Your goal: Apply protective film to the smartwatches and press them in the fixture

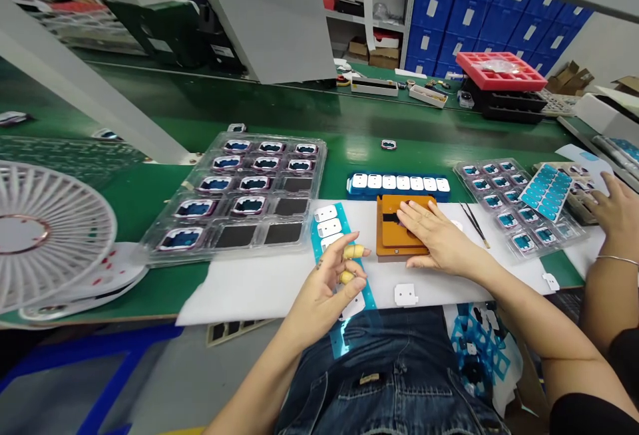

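My right hand (434,235) lies flat with its fingers spread on top of an orange block-shaped fixture (399,252), holding nothing. My left hand (334,282) hovers over a blue film strip (368,294) with white labels, its fingers apart and yellow covers on two fingertips. Nothing shows between those fingers. Behind the fixture a blue strip (357,190) carries a row of white pieces. One loose white piece (405,294) rests on the white sheet (249,289) near the front edge. Black tweezers (475,225) lie right of my right hand.
A large clear tray (227,215) of ring-shaped parts stands left, beside a white fan (54,235). Another parts tray (512,212) is at right, under a blue label sheet (546,190). Another person's hand (619,209) reaches in at far right. A small part (388,145) sits behind.
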Tool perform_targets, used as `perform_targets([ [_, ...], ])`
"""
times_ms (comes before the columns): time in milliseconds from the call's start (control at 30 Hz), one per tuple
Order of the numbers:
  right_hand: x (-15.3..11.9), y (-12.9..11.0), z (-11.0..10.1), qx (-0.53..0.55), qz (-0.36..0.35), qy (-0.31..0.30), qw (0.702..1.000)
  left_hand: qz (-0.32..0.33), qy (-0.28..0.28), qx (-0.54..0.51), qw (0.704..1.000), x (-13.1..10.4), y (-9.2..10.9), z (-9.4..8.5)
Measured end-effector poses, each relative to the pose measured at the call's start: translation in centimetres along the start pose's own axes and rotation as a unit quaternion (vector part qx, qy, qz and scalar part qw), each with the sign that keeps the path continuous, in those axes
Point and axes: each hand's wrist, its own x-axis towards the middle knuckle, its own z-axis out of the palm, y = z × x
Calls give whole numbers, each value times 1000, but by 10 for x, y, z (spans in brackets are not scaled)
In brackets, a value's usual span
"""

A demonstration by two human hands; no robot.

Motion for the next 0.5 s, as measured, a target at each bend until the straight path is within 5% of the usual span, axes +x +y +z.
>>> perform_targets([
  [133,-2,4,3,57,-15,29,998,17,-6,34,999,3,2,3],
  [267,-15,6,14,188,36,235,953,83,-15,168,982,16,15,5],
  [367,-26,6,31,220,111,361,899,161,-36,290,943,38,30,11],
  [500,-33,6,44,219,114,392,886,221,-91,417,877,85,45,30],
])
